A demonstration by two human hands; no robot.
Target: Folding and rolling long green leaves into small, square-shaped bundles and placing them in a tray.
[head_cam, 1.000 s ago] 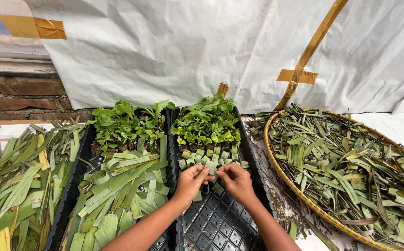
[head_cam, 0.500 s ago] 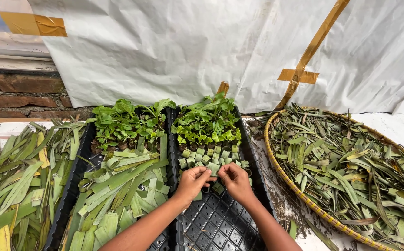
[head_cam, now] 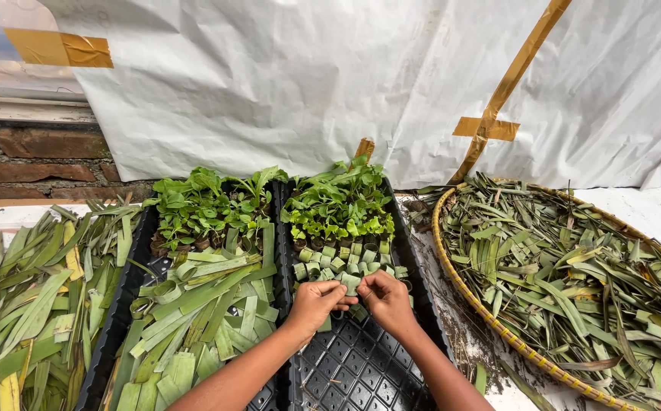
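Both hands, left hand (head_cam: 314,302) and right hand (head_cam: 388,299), seemingly pinch a leaf strip (head_cam: 351,284); the fold could spring open; neighbouring leaf cups (head_cam: 343,257) might topple.

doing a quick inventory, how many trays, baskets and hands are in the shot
black seedling trays: 2, the left tray and the right tray
round woven basket: 1
hands: 2, left hand and right hand
total: 5
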